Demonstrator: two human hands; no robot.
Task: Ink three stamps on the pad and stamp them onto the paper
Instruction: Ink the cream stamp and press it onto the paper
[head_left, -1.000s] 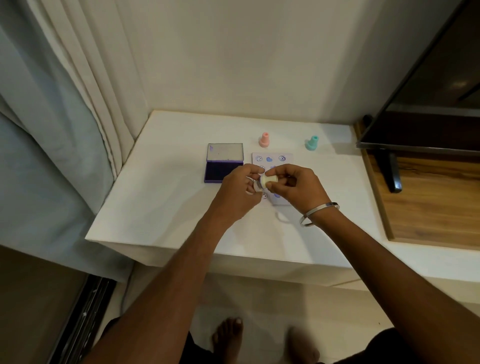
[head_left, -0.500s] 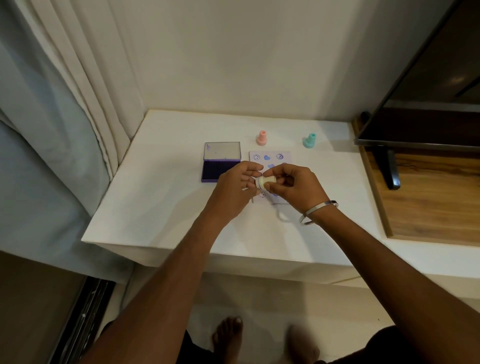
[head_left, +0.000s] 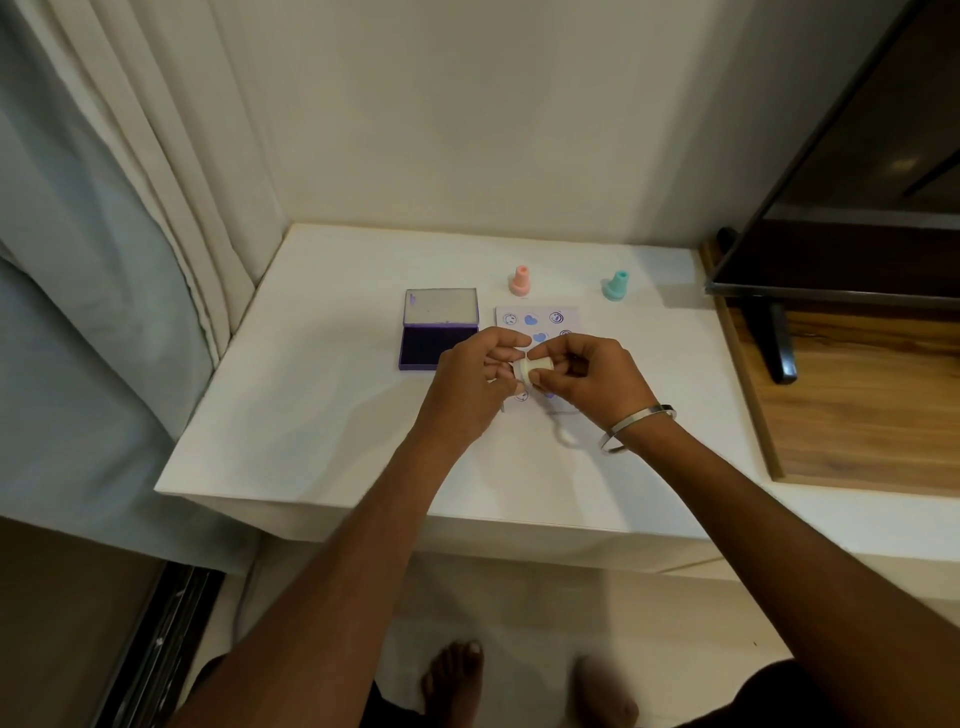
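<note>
A cream stamp lies sideways between both hands, above the paper. My right hand pinches its body and my left hand holds its round base end with the fingertips. The small paper lies under the hands and carries several blue prints of smileys, hearts and swirls. Left of it sits the open purple ink pad with its lid raised. A pink stamp and a teal stamp stand upright behind the paper.
All of this rests on a white table set in a corner. A curtain hangs on the left. A dark TV screen stands on a wooden surface to the right. My bare feet show on the floor below.
Both hands stay together on the cream stamp with only slight finger shifts. The head view has drifted a little.
</note>
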